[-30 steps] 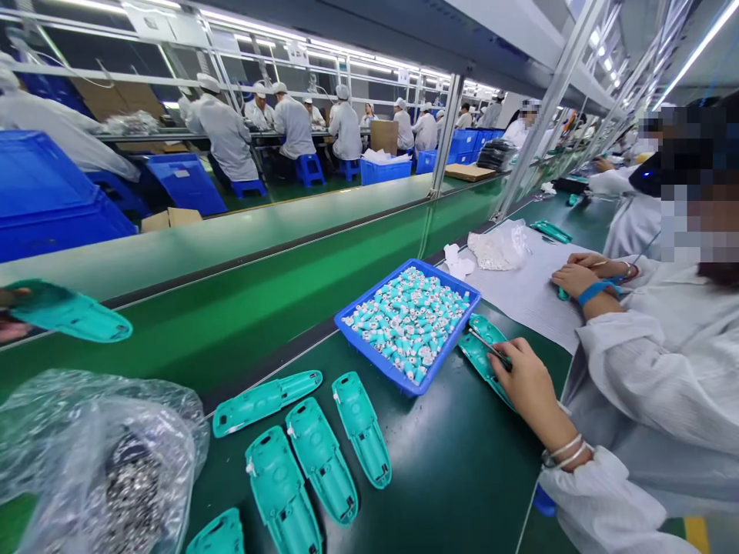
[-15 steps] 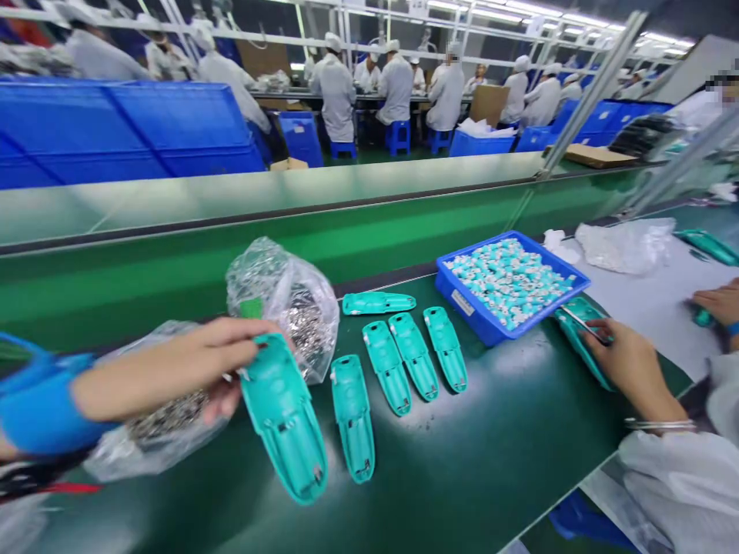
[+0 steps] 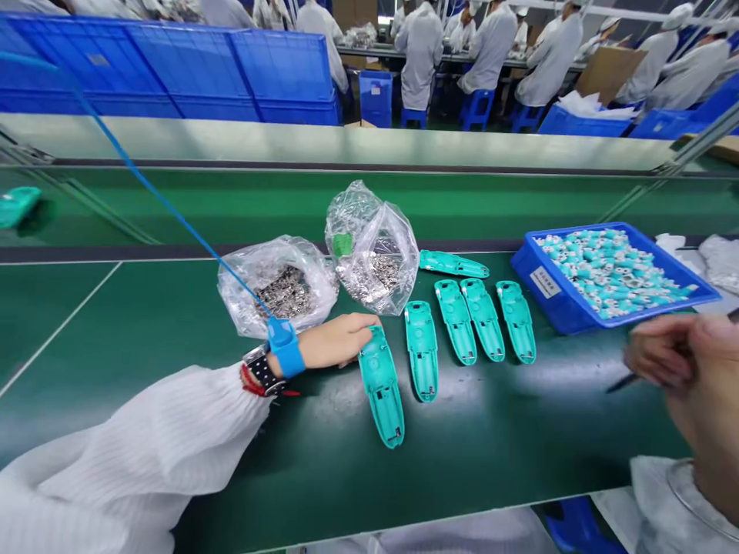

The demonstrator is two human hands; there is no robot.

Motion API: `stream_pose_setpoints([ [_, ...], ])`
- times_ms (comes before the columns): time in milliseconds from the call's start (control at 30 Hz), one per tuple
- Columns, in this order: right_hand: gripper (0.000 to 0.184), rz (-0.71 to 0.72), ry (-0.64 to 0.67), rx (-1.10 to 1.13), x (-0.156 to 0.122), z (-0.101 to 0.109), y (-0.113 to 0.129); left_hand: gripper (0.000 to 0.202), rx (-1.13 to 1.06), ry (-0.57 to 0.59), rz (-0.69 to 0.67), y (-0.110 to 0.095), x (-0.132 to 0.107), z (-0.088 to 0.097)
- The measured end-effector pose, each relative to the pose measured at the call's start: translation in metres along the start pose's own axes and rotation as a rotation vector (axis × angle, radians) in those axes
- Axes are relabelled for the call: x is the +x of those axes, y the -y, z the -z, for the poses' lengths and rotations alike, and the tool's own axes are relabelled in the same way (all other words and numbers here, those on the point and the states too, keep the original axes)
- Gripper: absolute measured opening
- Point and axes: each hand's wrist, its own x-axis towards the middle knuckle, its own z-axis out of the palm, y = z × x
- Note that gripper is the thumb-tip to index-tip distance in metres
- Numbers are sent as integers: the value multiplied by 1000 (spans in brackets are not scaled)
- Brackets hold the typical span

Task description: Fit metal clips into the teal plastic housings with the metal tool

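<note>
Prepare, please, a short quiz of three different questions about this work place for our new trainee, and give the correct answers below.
1. How many teal shells lie between the held shell and the blue tray?
2. True or false: the left hand grips the held shell at the end nearest the person.
3. What is inside both clear plastic bags?
A) folded paper
B) metal-looking pieces
C) blue caps

Key:
1. Five, counting the one lying sideways at the back.
2. False; it grips the far end.
3. B.
</note>
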Motion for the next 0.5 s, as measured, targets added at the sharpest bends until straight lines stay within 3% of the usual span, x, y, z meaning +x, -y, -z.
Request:
stream_pose_setpoints([
  [133,30,42,320,250,-5,-43,44,16,12,11,-20,3,2,1],
  [267,31,68,613,467,-4,-73,61,20,67,19,-40,1,-1,2],
  [367,26,124,774,152,2,-114,64,26,108,5,-49,1,-3,1],
  [500,32,391,943,-366,10,-186,56,45,109,-68,-55,4,-1,-5],
])
